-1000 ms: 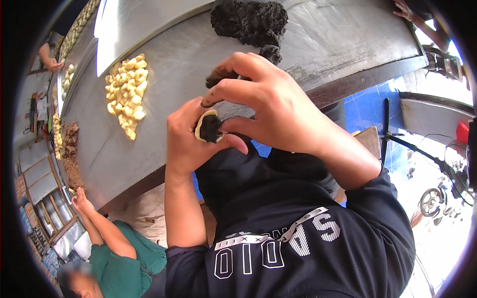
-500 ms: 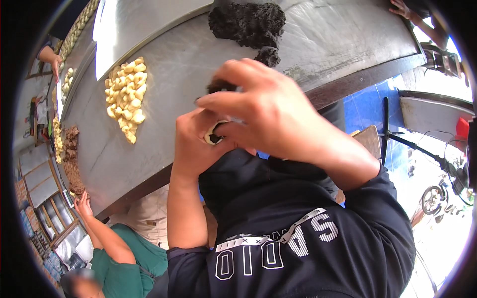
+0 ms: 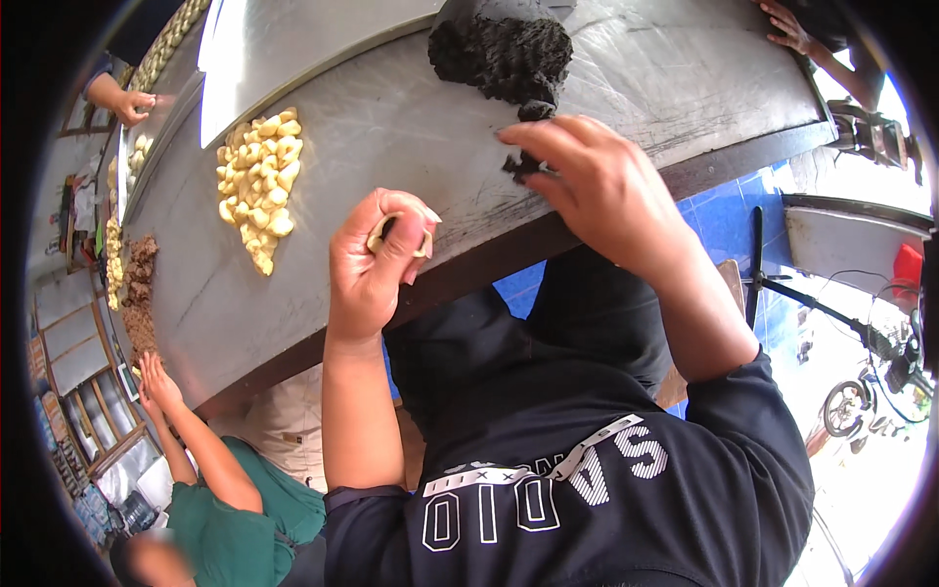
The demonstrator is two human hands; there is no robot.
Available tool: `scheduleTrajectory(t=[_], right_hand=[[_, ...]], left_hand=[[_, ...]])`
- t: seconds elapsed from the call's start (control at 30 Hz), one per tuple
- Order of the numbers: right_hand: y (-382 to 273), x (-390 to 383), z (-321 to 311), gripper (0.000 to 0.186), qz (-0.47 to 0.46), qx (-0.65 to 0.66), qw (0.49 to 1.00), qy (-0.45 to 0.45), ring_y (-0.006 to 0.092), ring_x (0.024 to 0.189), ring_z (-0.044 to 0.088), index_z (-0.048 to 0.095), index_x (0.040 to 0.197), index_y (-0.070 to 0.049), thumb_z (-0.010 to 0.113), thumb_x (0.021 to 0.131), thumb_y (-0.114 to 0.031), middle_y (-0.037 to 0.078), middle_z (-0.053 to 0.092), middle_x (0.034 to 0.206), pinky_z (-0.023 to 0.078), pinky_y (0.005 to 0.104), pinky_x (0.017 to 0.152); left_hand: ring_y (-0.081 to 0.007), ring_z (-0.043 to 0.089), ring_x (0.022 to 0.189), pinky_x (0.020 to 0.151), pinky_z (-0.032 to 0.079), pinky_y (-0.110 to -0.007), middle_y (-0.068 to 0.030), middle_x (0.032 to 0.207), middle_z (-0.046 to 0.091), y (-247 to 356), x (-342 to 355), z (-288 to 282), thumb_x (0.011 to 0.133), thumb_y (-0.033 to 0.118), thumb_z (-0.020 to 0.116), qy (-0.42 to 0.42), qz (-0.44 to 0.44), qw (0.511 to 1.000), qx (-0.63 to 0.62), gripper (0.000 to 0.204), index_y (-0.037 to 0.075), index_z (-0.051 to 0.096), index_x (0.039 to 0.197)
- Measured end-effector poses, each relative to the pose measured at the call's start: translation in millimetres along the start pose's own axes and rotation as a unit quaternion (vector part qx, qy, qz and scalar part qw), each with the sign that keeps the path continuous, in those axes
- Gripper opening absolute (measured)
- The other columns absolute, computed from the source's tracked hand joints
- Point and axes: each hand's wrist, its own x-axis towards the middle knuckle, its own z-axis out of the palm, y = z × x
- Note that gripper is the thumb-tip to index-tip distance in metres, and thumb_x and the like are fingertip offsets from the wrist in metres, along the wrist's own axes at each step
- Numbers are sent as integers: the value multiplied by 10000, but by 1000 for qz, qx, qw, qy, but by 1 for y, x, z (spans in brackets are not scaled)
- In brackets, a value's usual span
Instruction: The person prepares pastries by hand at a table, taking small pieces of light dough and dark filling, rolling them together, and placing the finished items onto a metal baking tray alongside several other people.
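My left hand [image 3: 377, 259] is closed around a small pale dough piece [image 3: 380, 231] with dark filling inside, held just above the near edge of the steel table [image 3: 391, 117]. My right hand [image 3: 597, 186] reaches forward onto the table and pinches a small bit of dark filling [image 3: 518, 166] with its fingertips. Just beyond it lies a big lump of the same black filling [image 3: 504, 54]. A pile of finished pale yellow dough pieces [image 3: 259, 186] rests on the table to the left.
A person in a green top [image 3: 230, 519] stands at the lower left, a hand on the table edge. Other people's hands [image 3: 127, 103] [image 3: 787, 24] show at the far left and top right. Brown lumps [image 3: 137, 293] lie at the table's left end.
My hands, joined over the dough piece before, have parted. The right hand moved forward to the dark filling while the left hand closed on the dough and stayed near the table edge.
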Motion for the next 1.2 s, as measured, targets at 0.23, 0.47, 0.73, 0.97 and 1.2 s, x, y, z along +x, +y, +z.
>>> scheduleTrajectory(t=[0.23,0.47,0.73,0.97,1.2], right_hand=[[-27,2,34,110,-170,-41,983,-52,291,1026,705,831,892,-149,725,863,-140,66,693,1000,636,419,868],[-13,35,24,76,-64,-63,994,55,342,1015,736,705,1000,-65,707,927,-88,126,671,973,655,469,754],[-8,11,-2,209,7,40,999,19,407,951,769,785,1223,-13,747,1018,-10,170,766,1058,625,479,827],[-50,9,3,327,-85,122,989,-11,394,936,757,788,1184,-29,805,860,11,148,758,1019,620,482,811],[-58,17,15,245,-51,99,992,-54,408,947,746,699,1061,-22,830,863,-81,154,714,931,605,521,812]], left_hand=[[-131,476,694,636,391,-282,-56,910,598,-8,7,-10,1239,351,537,107,20,992,-59,341,68,649,1084],[-87,508,742,663,436,-268,-26,1003,624,-3,6,-5,1136,249,756,93,-41,991,-85,203,88,637,1174],[-91,664,850,726,529,-254,10,868,680,0,7,9,720,80,1087,60,48,967,244,446,28,694,922],[-277,676,726,689,558,-387,-78,814,703,2,13,8,550,158,1113,21,135,935,328,542,42,694,873],[-289,736,769,710,582,-406,-104,875,749,-5,4,12,683,36,1002,44,133,915,378,369,20,721,921]])
